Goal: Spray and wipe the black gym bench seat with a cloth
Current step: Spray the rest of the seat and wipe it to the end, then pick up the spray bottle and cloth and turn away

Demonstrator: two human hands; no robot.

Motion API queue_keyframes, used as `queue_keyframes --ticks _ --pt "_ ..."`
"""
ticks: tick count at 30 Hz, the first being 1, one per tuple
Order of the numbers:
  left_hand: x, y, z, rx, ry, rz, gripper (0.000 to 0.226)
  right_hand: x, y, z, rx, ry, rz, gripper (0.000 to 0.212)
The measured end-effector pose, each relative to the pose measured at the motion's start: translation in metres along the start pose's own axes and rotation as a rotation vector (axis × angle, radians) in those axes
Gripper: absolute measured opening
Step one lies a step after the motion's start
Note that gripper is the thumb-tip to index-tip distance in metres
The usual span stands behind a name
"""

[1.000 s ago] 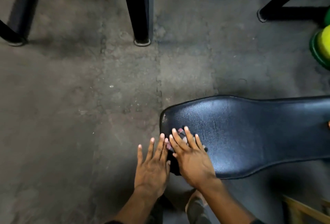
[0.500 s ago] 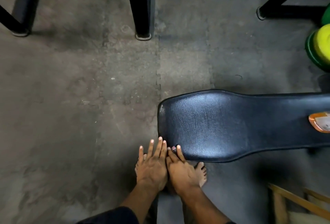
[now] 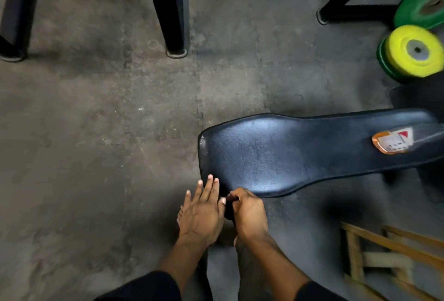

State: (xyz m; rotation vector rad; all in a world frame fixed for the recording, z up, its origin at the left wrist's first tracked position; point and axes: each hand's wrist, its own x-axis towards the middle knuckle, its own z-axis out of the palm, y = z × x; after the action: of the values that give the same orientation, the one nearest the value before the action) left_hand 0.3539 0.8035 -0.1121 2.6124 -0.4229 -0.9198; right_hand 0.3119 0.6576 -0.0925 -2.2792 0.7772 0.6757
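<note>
The black gym bench seat (image 3: 300, 154) stretches from the centre to the right edge, its rounded end pointing left. An orange-rimmed spray bottle (image 3: 394, 142) lies on the seat at the far right. My right hand (image 3: 248, 211) is curled shut on a dark cloth (image 3: 229, 205) just below the seat's near left corner. Only a small bunched part of the cloth shows between my hands. My left hand (image 3: 203, 211) is flat with fingers spread, beside the right hand, its fingertips at the seat's corner edge.
Black frame legs (image 3: 169, 10) stand on the grey rubber floor at the back. Green and yellow weight plates (image 3: 412, 53) lie at the right. A wooden stool frame (image 3: 384, 255) sits at lower right. My bare feet are under my hands.
Both hands slid off the seat's top toward me, down past its near corner. My right hand went from flat on the cloth to curled around it. The view shifted left, revealing the bottle.
</note>
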Motion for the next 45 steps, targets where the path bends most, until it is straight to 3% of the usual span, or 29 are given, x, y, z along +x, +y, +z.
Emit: queue_keyframes --ticks 2,9,16,20,23,31,34,41,45 --pt "-0.005 0.007 -0.008 0.026 0.016 0.041 0.076 -0.011 0.001 -0.014 -0.006 -0.042 0.0 0.029" --pt "-0.024 0.037 -0.029 0.114 0.003 0.118 0.07 -0.041 -0.003 -0.05 0.134 0.035 0.114 0.027" --pt "-0.035 0.066 -0.047 0.14 0.015 0.173 0.065 -0.055 -0.006 -0.077 0.195 0.134 -0.006 0.027" --pt "-0.043 0.089 -0.062 0.135 0.026 0.238 0.063 -0.079 0.0 -0.099 0.261 0.269 -0.083 0.031" --pt "-0.046 0.111 -0.069 0.147 -0.018 0.283 0.062 -0.098 0.014 -0.115 0.314 0.323 -0.062 0.033" --pt "-0.033 0.215 -0.061 0.269 -0.096 0.473 0.064 -0.129 0.092 -0.169 0.588 0.546 0.045 0.052" --pt "-0.026 0.264 -0.051 0.331 -0.107 0.513 0.065 -0.127 0.136 -0.197 0.67 0.57 0.157 0.044" --pt "-0.007 0.372 -0.03 0.425 -0.091 0.625 0.065 -0.119 0.208 -0.265 0.651 0.665 0.173 0.042" --pt "0.002 0.422 -0.018 0.425 -0.125 0.679 0.065 -0.114 0.234 -0.29 0.715 0.672 0.216 0.03"
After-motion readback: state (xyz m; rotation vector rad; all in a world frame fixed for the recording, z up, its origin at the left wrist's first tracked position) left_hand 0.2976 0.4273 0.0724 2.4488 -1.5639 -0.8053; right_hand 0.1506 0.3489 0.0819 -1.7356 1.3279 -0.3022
